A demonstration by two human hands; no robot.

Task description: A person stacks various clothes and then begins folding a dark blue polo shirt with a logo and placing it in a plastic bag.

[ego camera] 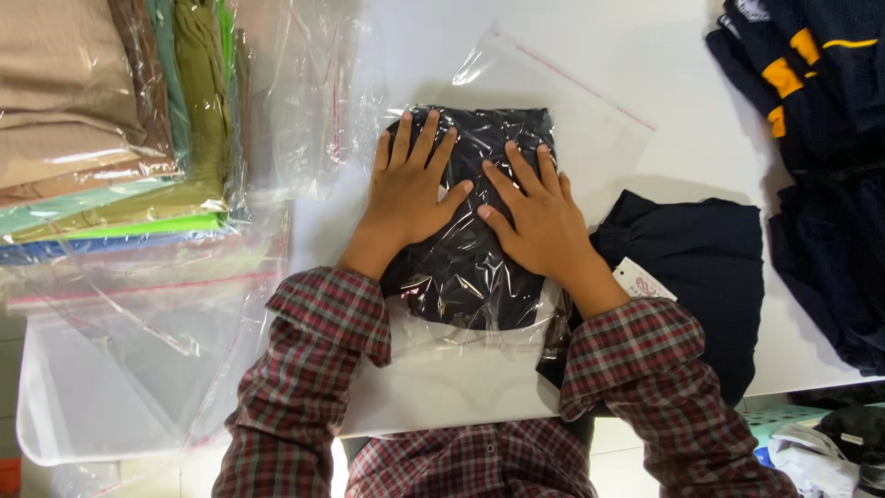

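Here, both hands lie flat and open on a clear plastic bag [516, 111] that holds a folded dark garment [466, 267]; the bag sits on the white table [664, 92], in the middle, just in front of the person. The left hand [406, 189] presses on the left half of the garment with the fingers spread, and the right hand [539, 217] presses on the right half. Neither hand grasps anything; they only push down with the palms.

I think several things can go wrong. The plastic is smooth and shiny, so the palms may slide on it and the folded garment inside may shift or lose its fold. If air stays closed in the bag, it can puff up again when the pressure stops, and strong pushing may split a seam. The open flap with the thin red strip, at the far end of the bag, lies loose and could crease or stick in a wrong place.

Another dark garment with a paper tag [643, 279] lies just beside the right wrist, touching the bag's edge; the plaid sleeve [636, 355] may drag it. To the left, loose empty bags [138, 350] hang over the table edge and could slip down, near the stack of packed coloured garments [101, 120].
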